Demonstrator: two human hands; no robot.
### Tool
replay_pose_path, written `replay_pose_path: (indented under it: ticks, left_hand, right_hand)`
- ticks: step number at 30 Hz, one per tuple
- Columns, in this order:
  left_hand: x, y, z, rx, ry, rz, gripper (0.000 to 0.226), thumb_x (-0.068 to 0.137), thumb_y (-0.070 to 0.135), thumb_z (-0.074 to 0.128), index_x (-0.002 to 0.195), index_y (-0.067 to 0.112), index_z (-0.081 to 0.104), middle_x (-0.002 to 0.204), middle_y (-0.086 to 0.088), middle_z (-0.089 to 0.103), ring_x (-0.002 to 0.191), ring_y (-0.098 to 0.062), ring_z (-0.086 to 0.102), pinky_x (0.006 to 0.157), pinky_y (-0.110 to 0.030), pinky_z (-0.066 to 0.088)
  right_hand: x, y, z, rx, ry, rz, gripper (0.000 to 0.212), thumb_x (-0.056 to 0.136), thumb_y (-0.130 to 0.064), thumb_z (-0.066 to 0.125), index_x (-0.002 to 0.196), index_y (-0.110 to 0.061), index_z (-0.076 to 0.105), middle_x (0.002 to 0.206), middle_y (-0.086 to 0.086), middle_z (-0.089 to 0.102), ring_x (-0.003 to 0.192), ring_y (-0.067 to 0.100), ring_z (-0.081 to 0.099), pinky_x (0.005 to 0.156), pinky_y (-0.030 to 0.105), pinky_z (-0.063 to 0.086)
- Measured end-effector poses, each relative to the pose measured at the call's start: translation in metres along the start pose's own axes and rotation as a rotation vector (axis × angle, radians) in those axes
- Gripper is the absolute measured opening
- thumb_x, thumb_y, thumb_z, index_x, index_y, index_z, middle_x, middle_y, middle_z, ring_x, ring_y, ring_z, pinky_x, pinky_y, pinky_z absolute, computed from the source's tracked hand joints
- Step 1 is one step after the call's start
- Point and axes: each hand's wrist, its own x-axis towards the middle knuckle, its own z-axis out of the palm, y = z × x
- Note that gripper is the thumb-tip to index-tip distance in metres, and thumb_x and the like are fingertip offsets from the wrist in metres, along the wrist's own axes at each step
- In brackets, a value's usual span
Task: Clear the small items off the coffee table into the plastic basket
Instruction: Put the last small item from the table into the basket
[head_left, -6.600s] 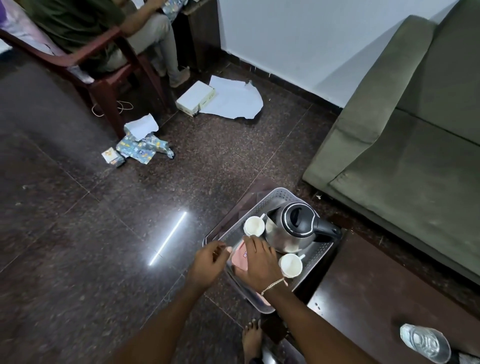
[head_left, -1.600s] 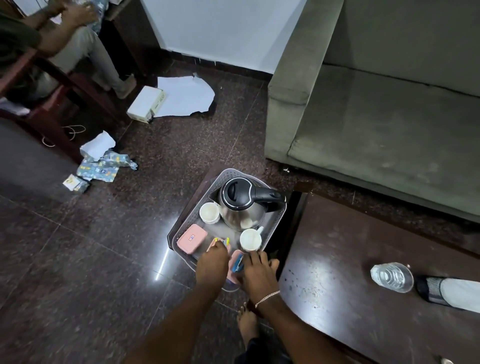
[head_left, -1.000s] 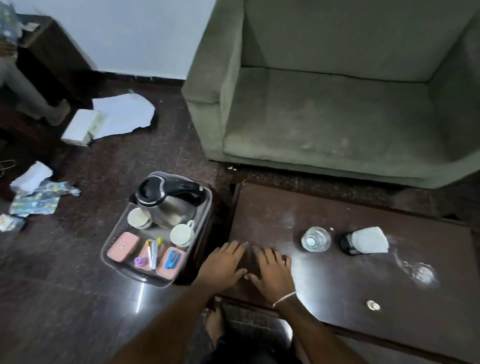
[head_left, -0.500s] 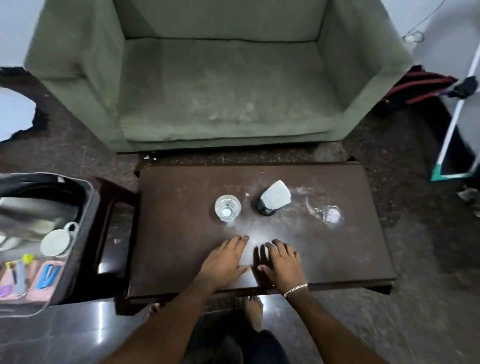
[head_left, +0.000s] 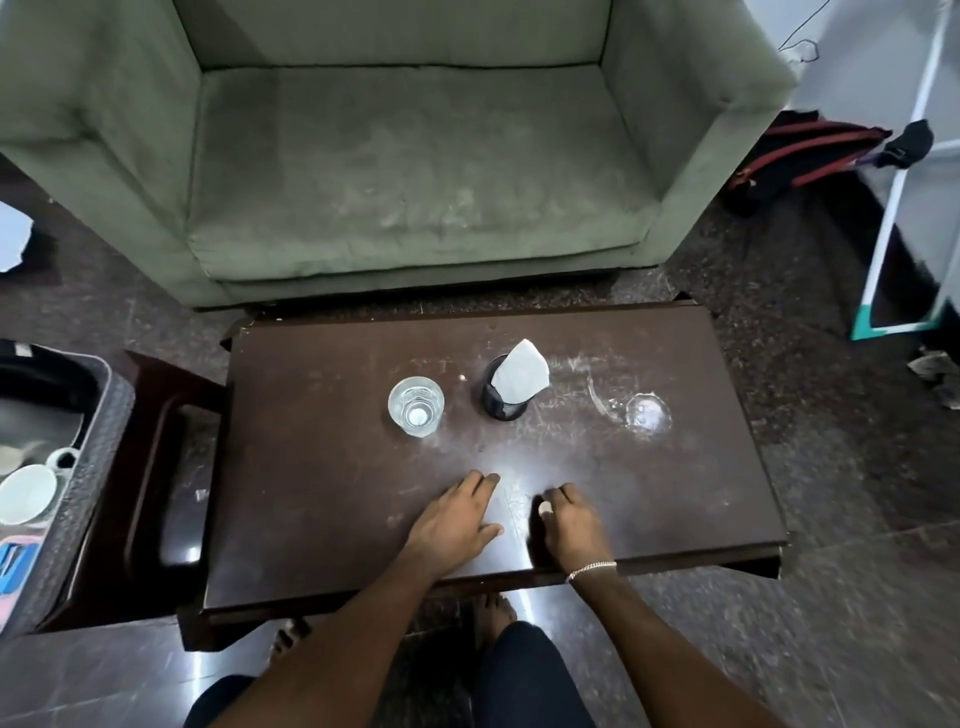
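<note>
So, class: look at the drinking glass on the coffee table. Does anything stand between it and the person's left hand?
Nothing visible does. The left hand lies flat on the coffee table, and only bare tabletop separates it from the drinking glass. The black mesh holder stands to the glass's right, off that line.

A big green cloth sofa sits behind the table. A black bag with red stripes lies on the dark shiny floor nearby.
</note>
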Motion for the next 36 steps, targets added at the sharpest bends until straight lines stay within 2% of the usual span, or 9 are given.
replay_pose_path:
  ticks: [6, 11, 14, 17, 23, 26, 29, 33, 36]
  left_hand:
    - [-0.024, -0.004, -0.035, -0.056, 0.057, -0.06, 0.055, 0.097, 0.042, 0.059, 0.146, 0.025, 0.039, 0.137, 0.001, 0.051, 0.116, -0.03, 0.062, 0.095, -0.045, 0.054]
    - [-0.059, -0.026, -0.094, -0.095, 0.132, -0.124, 0.04, 0.095, 0.037, 0.062, 0.131, 0.021, 0.052, 0.127, 0.0, 0.06, 0.113, -0.03, 0.064, 0.093, -0.045, 0.053]
    - [-0.089, -0.048, -0.129, -0.105, 0.182, -0.163, 0.032, 0.096, 0.035, 0.06, 0.123, 0.018, 0.057, 0.121, -0.003, 0.062, 0.111, -0.029, 0.064, 0.093, -0.045, 0.051]
    - [-0.129, -0.074, -0.161, -0.14, 0.27, -0.214, 0.027, 0.097, 0.033, 0.057, 0.118, 0.016, 0.059, 0.117, -0.004, 0.062, 0.11, -0.029, 0.063, 0.09, -0.044, 0.051]
    - [-0.213, -0.137, -0.212, -0.214, 0.408, -0.362, 0.03, 0.099, 0.033, 0.054, 0.125, 0.019, 0.056, 0.121, -0.003, 0.06, 0.11, -0.029, 0.063, 0.091, -0.045, 0.05]
    - [-0.263, -0.178, -0.231, -0.29, 0.498, -0.46, 0.03, 0.098, 0.026, 0.056, 0.126, 0.016, 0.058, 0.122, -0.005, 0.062, 0.113, -0.028, 0.061, 0.094, -0.045, 0.048]
    - [-0.312, -0.218, -0.241, -0.316, 0.547, -0.565, 0.034, 0.099, 0.028, 0.055, 0.131, 0.017, 0.056, 0.124, -0.005, 0.063, 0.115, -0.028, 0.06, 0.095, -0.041, 0.045]
    - [-0.373, -0.276, -0.246, -0.361, 0.573, -0.711, 0.047, 0.1, 0.028, 0.057, 0.144, 0.012, 0.049, 0.141, -0.009, 0.058, 0.127, -0.028, 0.057, 0.101, -0.034, 0.039]
    - [-0.411, -0.317, -0.243, -0.386, 0.558, -0.823, 0.051, 0.099, 0.032, 0.058, 0.146, 0.018, 0.045, 0.141, -0.002, 0.056, 0.126, -0.025, 0.057, 0.099, -0.036, 0.044]
  right_hand:
    - [-0.004, -0.052, -0.016, 0.203, 0.093, -0.091, 0.014, 0.09, -0.008, 0.063, 0.104, -0.007, 0.066, 0.102, 0.011, 0.065, 0.093, 0.032, 0.062, 0.081, 0.04, 0.051]
    - [0.0, -0.132, -0.041, 0.261, 0.089, -0.238, 0.024, 0.086, -0.002, 0.068, 0.109, -0.004, 0.068, 0.106, 0.013, 0.069, 0.097, 0.033, 0.065, 0.086, 0.037, 0.052]
    - [0.0, -0.189, -0.054, 0.275, 0.071, -0.33, 0.026, 0.085, -0.001, 0.067, 0.111, -0.003, 0.068, 0.107, 0.014, 0.07, 0.097, 0.033, 0.067, 0.085, 0.036, 0.054]
    - [-0.006, -0.252, -0.064, 0.274, 0.025, -0.435, 0.028, 0.084, 0.003, 0.066, 0.112, 0.0, 0.068, 0.108, 0.017, 0.069, 0.1, 0.033, 0.067, 0.09, 0.036, 0.052]
    - [-0.025, -0.379, -0.058, 0.255, -0.062, -0.61, 0.029, 0.081, 0.008, 0.065, 0.108, 0.0, 0.07, 0.101, 0.015, 0.069, 0.094, 0.03, 0.067, 0.087, 0.02, 0.044]
    - [-0.038, -0.45, -0.037, 0.269, -0.109, -0.726, 0.024, 0.081, 0.007, 0.067, 0.103, -0.001, 0.071, 0.098, 0.014, 0.069, 0.091, 0.031, 0.067, 0.084, 0.027, 0.048]
    - [-0.047, -0.513, -0.011, 0.258, -0.166, -0.809, 0.018, 0.086, -0.001, 0.067, 0.103, -0.005, 0.071, 0.101, 0.009, 0.068, 0.095, 0.025, 0.065, 0.088, 0.031, 0.051]
    - [-0.056, -0.587, 0.028, 0.22, -0.238, -0.911, 0.021, 0.085, -0.004, 0.069, 0.106, -0.007, 0.068, 0.1, 0.01, 0.068, 0.095, 0.028, 0.064, 0.088, 0.031, 0.047]
    - [-0.059, -0.635, 0.061, 0.174, -0.275, -0.913, 0.019, 0.087, -0.007, 0.067, 0.107, -0.007, 0.067, 0.101, 0.012, 0.067, 0.094, 0.029, 0.063, 0.084, 0.029, 0.042]
